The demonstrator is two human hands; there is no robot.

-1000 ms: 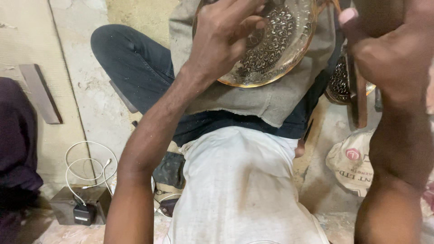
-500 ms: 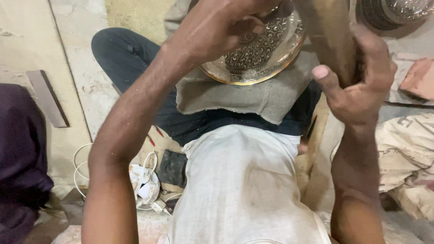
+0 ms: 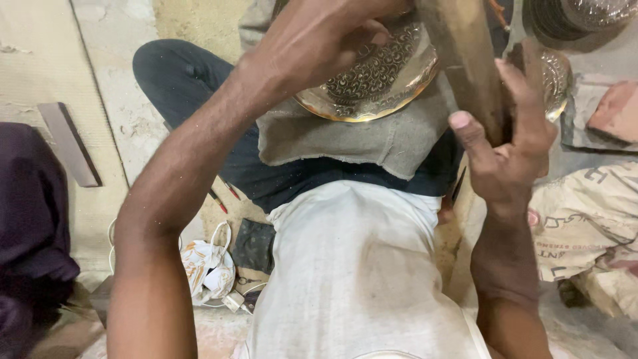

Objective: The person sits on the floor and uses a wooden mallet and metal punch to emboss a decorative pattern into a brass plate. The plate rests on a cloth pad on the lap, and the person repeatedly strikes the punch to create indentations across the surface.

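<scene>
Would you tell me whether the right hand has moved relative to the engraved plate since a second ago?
Yes. The right hand, gripping the wooden mallet, has come down and in towards the engraved brass plate on the lap.

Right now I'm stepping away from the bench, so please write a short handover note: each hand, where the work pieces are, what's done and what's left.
Left hand: pressed on the round engraved brass plate, steadying it on the grey cloth over the lap.
Right hand: gripping the brown wooden mallet-like block, raised beside the plate.
Done: a dense scroll pattern covers the visible plate surface.
Left: cannot tell, since the left hand hides part of the plate.
Nearby: another round patterned metal dish at upper right.
</scene>
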